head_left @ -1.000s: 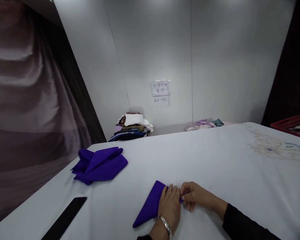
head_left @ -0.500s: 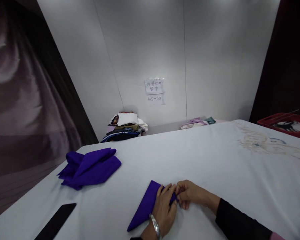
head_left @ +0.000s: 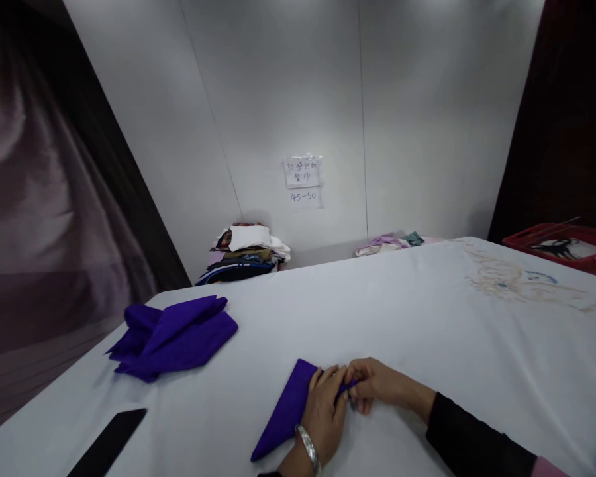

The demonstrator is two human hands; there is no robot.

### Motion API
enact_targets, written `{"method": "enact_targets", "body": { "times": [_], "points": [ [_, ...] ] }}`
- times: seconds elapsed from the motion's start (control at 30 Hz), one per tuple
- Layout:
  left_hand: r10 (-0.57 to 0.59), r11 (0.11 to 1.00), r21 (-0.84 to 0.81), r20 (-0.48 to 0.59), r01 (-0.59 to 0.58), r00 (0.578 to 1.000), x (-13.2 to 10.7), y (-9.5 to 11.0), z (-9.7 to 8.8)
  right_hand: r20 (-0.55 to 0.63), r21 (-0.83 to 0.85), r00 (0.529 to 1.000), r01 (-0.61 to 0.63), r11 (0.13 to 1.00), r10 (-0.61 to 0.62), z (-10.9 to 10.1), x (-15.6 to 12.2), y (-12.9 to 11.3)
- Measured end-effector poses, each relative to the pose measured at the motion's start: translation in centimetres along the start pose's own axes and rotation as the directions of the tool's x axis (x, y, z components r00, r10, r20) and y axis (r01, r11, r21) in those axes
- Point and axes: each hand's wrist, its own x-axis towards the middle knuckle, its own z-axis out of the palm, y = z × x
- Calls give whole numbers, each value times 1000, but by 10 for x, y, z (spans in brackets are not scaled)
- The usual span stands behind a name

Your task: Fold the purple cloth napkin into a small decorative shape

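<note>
A folded purple cloth napkin (head_left: 284,414) lies on the white tablecloth (head_left: 288,311) near the front, its left side coming to a long point. Across its right part rests my left hand (head_left: 322,407), fingers outstretched and pressing down; a silver bangle circles that wrist. My right hand (head_left: 370,384) is closed in a pinch on the napkin's right end, close against the left fingertips. Both hands hide much of the folds there. To the left, a loosely bunched purple cloth (head_left: 179,338) lies apart from my hands.
A flat black strip (head_left: 106,442) lies at the front left. Along the wall are a stack of folded clothes (head_left: 246,255) and a smaller cloth pile (head_left: 385,244). A red basket (head_left: 521,237) stands at the far right. A handwritten sign (head_left: 302,179) hangs on the wall.
The right fingers have shifted slightly left towards the left hand, still pinching the napkin's end. My left hand keeps its place on the napkin. The view has turned slightly right.
</note>
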Motion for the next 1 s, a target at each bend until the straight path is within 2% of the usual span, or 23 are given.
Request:
{"method": "enact_targets", "body": {
  "times": [0.33, 0.77, 1.0],
  "points": [
    [33, 998, -53, 2, -33, 999, 1, 2, -4, -75, 0, 996, 48, 999, -48, 9, -6, 1],
    [-28, 994, -107, -43, 23, 999, 3, 0, 1, -76, 48, 989, 134, 990, -130, 10, -2, 12],
    [-14, 992, -129, -91, 3, 996, 4, -3, 2, -164, 83, 975, 165, 983, -150, 15, -2, 16]
  ]
}}
